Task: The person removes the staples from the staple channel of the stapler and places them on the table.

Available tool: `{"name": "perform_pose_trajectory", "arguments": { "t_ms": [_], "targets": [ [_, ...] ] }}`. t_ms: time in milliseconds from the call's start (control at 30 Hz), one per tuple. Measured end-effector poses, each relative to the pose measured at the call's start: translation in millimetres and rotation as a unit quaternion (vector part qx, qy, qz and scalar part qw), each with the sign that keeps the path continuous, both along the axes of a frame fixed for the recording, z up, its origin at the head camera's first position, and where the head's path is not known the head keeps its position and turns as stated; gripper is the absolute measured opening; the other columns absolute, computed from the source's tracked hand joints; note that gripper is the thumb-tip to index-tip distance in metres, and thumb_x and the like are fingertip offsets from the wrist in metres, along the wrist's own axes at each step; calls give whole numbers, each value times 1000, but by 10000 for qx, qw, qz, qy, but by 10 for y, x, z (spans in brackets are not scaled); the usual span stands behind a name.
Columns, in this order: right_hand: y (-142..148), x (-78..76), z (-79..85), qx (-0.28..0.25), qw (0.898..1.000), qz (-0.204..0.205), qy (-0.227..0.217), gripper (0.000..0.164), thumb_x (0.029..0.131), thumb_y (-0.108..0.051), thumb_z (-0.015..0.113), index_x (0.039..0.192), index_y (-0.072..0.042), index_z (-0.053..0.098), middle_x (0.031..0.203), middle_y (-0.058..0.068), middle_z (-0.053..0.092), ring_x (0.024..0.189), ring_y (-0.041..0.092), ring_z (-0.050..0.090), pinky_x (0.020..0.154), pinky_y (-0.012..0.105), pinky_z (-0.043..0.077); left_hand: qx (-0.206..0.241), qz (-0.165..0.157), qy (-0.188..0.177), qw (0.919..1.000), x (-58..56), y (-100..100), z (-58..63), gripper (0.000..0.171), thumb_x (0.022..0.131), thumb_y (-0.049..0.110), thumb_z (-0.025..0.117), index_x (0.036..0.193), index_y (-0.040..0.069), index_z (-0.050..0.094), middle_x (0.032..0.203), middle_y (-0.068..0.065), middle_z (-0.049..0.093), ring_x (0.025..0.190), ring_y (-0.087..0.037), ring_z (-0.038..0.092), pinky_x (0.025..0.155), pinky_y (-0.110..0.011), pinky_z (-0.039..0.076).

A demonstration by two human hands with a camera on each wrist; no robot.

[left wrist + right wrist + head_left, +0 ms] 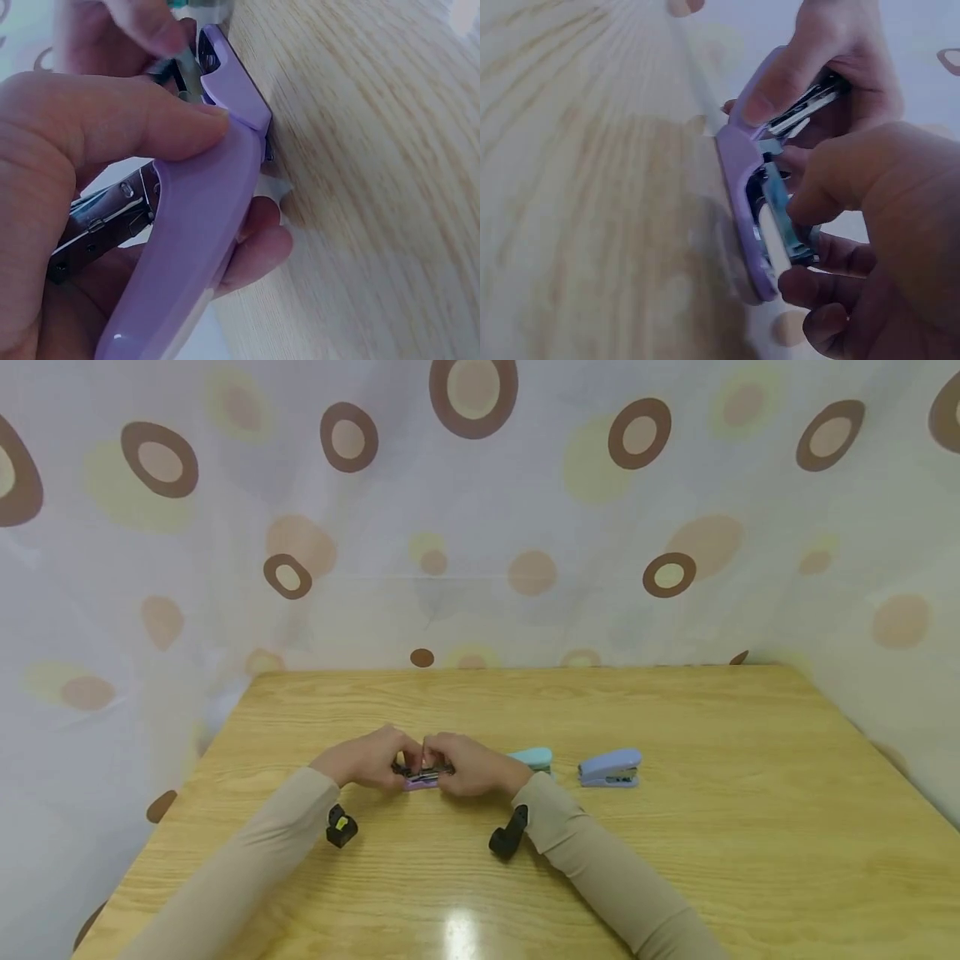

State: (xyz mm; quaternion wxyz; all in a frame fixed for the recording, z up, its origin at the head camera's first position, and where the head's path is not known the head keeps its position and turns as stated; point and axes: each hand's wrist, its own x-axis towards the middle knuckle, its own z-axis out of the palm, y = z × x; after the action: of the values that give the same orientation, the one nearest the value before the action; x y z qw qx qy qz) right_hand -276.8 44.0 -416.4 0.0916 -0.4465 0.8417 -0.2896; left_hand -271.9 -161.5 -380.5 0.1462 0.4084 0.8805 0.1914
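Note:
A purple stapler (206, 202) is folded wide open between both hands, low over the table. My left hand (372, 757) grips one of its arms, the thumb pressed on the purple cover and the fingertips curled round the far side. Silver metal parts (112, 217) stick out from that arm beneath the thumb. On the other arm, my right hand (900, 202) pinches the dark metal inner rail (780, 214) near its end. A pale strip (773, 238) lies along this rail; its kind cannot be told. In the head view the hands hide most of the stapler.
A turquoise stapler (534, 757) stands just beyond the right forearm, partly covered by it. Farther right is a blue stapler (609, 768). Both stand on the wooden table (712, 843). A patterned curtain (480, 527) hangs behind the table's back edge.

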Motion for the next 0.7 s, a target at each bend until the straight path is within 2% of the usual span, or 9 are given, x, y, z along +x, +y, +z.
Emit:
{"name": "perform_pose_trajectory", "arguments": {
  "t_ms": [100, 267, 533, 700],
  "targets": [
    [45, 4, 10, -262, 9996, -101, 5, 14, 81, 5, 53, 85, -8, 49, 83, 4, 50, 74, 12, 43, 65, 21, 35, -26, 46, -85, 10000, 11, 1, 0, 15, 72, -2, 67, 79, 11, 66, 81, 3, 65, 73, -12, 53, 65, -22, 44],
    [97, 13, 40, -388, 9988, -298, 36, 14, 83, 4, 57, 86, -10, 54, 84, 4, 56, 68, 10, 46, 61, 18, 38, -96, 70, -160, 9998, 19, -2, 16, 15, 75, -1, 68, 81, 12, 66, 81, 4, 63, 73, -12, 52, 66, -23, 44],
    [139, 75, 126, -780, 9955, -509, 186, 7, 91, -1, 59, 96, -5, 57, 90, 4, 61, 83, 11, 57, 71, 23, 50, -173, 81, -82, 9998, 25, 6, 23, 14, 77, 0, 70, 83, 12, 66, 85, 4, 65, 81, -12, 58, 72, -27, 48],
    [220, 145, 163, -948, 9944, -334, 327, 19, 90, 2, 61, 109, 1, 58, 89, 6, 62, 78, 12, 58, 66, 21, 51, -319, 47, 96, 9994, 30, 12, 26, 15, 80, 3, 72, 88, 14, 64, 94, -1, 68, 91, -16, 62, 78, -32, 51]
  ]
}}
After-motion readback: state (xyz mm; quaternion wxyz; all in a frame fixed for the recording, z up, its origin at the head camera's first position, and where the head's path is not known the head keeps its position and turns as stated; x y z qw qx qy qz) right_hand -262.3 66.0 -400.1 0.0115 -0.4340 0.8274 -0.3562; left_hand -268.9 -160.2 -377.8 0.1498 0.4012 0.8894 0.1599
